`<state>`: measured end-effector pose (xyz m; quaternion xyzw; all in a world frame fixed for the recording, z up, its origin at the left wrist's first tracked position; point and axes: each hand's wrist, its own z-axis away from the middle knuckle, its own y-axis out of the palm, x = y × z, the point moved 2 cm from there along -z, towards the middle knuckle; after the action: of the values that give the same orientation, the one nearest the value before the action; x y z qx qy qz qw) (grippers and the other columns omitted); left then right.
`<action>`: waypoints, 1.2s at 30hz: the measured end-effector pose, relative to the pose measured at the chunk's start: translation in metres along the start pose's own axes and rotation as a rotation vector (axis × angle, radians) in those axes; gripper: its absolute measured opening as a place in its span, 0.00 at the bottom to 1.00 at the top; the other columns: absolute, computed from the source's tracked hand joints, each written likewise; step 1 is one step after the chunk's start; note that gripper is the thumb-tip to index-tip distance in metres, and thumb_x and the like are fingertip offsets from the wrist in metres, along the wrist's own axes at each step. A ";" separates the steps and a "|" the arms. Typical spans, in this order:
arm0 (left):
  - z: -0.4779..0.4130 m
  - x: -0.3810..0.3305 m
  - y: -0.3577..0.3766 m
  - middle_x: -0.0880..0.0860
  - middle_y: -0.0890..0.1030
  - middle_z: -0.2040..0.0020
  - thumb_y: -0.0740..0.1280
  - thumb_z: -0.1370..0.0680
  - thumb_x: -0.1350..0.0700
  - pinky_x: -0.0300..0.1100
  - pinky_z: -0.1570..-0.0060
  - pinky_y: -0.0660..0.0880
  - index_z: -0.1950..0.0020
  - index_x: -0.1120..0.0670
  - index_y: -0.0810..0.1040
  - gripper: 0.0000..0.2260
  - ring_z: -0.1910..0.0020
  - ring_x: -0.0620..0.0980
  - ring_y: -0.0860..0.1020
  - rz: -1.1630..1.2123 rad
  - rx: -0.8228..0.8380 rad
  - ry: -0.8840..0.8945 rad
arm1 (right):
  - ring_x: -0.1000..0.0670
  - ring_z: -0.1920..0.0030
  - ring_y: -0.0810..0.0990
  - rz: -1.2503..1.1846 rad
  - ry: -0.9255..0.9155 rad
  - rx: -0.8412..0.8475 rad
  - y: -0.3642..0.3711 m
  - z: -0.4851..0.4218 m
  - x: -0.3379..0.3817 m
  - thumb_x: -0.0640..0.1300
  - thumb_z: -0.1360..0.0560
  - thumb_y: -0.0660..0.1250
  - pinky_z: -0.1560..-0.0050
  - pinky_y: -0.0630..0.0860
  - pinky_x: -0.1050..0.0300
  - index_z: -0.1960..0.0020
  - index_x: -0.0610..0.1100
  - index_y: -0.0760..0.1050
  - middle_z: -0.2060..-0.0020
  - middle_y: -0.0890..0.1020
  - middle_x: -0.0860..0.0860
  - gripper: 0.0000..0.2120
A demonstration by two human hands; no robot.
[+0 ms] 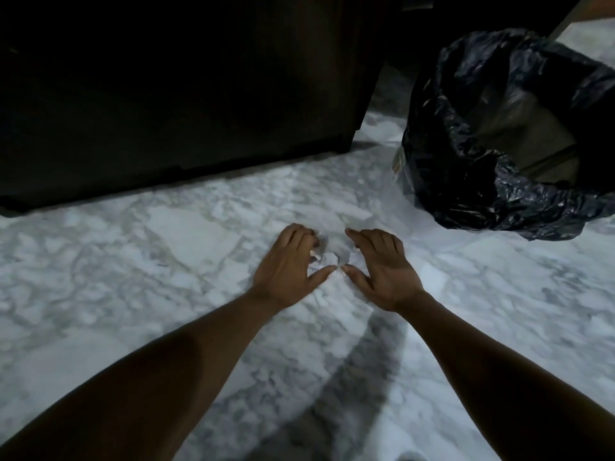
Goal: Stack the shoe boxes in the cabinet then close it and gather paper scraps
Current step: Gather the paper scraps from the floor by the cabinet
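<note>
A small heap of white paper scraps point(330, 259) lies on the marble floor between my two hands. My left hand point(286, 261) curls its fingers round the left side of the heap, thumb tip low at the front. From the right, my right hand point(382, 267) cups the heap, its fingers bent over the scraps and its thumb nearly meeting the left thumb. Most of the heap is hidden under the fingers. The dark wooden cabinet point(186, 94) fills the upper left, its front shut; no shoe boxes are in sight.
A black bin bag point(466, 151), open at the top, stands on the floor at the right, close to the cabinet's corner. White-and-grey marble floor point(166, 261) spreads all around my hands. A curved shadow crosses the floor below my right forearm.
</note>
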<state>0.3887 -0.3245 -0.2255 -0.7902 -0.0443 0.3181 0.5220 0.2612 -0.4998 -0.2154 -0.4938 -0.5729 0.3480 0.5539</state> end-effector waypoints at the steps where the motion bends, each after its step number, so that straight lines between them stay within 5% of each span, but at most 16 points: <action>1: 0.002 -0.002 0.000 0.52 0.77 0.42 0.67 0.23 0.40 0.48 0.37 0.72 0.38 0.56 0.74 0.23 0.36 0.52 0.70 0.030 -0.005 -0.001 | 0.45 0.37 0.71 0.017 0.010 -0.017 0.001 0.001 0.002 0.59 0.20 0.59 0.36 0.65 0.50 0.26 0.45 0.66 0.38 0.73 0.48 0.27; 5: 0.005 -0.008 0.002 0.52 0.75 0.44 0.62 0.20 0.45 0.40 0.40 0.71 0.24 0.53 0.66 0.26 0.40 0.52 0.68 -0.022 0.049 -0.003 | 0.45 0.45 0.72 0.058 0.095 -0.014 0.006 0.005 0.010 0.57 0.20 0.58 0.45 0.69 0.49 0.33 0.48 0.70 0.44 0.75 0.50 0.20; 8: 0.003 -0.012 0.003 0.54 0.72 0.45 0.57 0.19 0.47 0.46 0.41 0.74 0.32 0.54 0.76 0.20 0.41 0.52 0.68 -0.109 0.059 -0.003 | 0.45 0.47 0.73 0.060 0.123 -0.010 0.007 0.006 0.011 0.54 0.20 0.56 0.46 0.70 0.48 0.34 0.47 0.71 0.46 0.74 0.49 0.18; 15: 0.002 -0.014 0.003 0.53 0.61 0.21 0.62 0.21 0.50 0.47 0.32 0.67 0.38 0.56 0.77 0.15 0.31 0.56 0.67 -0.100 0.068 0.057 | 0.45 0.48 0.72 0.054 0.142 0.014 0.007 0.005 0.008 0.51 0.19 0.57 0.45 0.69 0.49 0.34 0.46 0.71 0.45 0.74 0.48 0.16; 19: 0.000 -0.012 0.004 0.52 0.79 0.39 0.64 0.22 0.54 0.44 0.33 0.68 0.48 0.57 0.81 0.10 0.37 0.53 0.71 -0.066 0.041 0.116 | 0.45 0.49 0.72 0.046 0.143 0.016 0.004 0.004 0.010 0.50 0.19 0.56 0.46 0.70 0.49 0.35 0.46 0.70 0.47 0.74 0.48 0.16; 24: 0.006 -0.015 -0.001 0.52 0.80 0.54 0.62 0.25 0.53 0.48 0.49 0.76 0.55 0.58 0.79 0.10 0.50 0.51 0.72 -0.040 0.005 0.052 | 0.45 0.47 0.73 0.041 0.158 0.020 0.002 0.004 0.010 0.50 0.19 0.57 0.44 0.69 0.50 0.34 0.45 0.69 0.45 0.74 0.47 0.17; 26: 0.007 -0.021 -0.007 0.54 0.79 0.56 0.67 0.26 0.56 0.47 0.53 0.77 0.53 0.58 0.78 0.06 0.52 0.50 0.68 -0.007 -0.042 -0.010 | 0.45 0.45 0.72 0.028 0.173 0.040 0.002 0.004 0.010 0.50 0.19 0.57 0.42 0.69 0.49 0.33 0.45 0.69 0.44 0.74 0.47 0.17; 30: 0.007 -0.021 -0.005 0.53 0.78 0.49 0.68 0.24 0.59 0.43 0.50 0.69 0.33 0.57 0.75 0.19 0.50 0.49 0.67 0.001 0.065 -0.058 | 0.45 0.45 0.72 0.029 0.176 0.030 0.003 0.005 0.010 0.49 0.19 0.58 0.42 0.70 0.49 0.33 0.45 0.69 0.45 0.74 0.47 0.17; 36: 0.008 -0.015 0.004 0.54 0.74 0.45 0.59 0.23 0.51 0.51 0.49 0.72 0.45 0.56 0.77 0.13 0.50 0.54 0.72 -0.135 0.095 0.002 | 0.44 0.53 0.70 0.156 0.212 0.031 0.005 0.005 0.015 0.48 0.22 0.53 0.50 0.71 0.45 0.47 0.43 0.72 0.51 0.71 0.46 0.13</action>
<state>0.3713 -0.3264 -0.2241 -0.7600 -0.0816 0.2832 0.5793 0.2583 -0.4836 -0.2170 -0.5620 -0.4656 0.3447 0.5903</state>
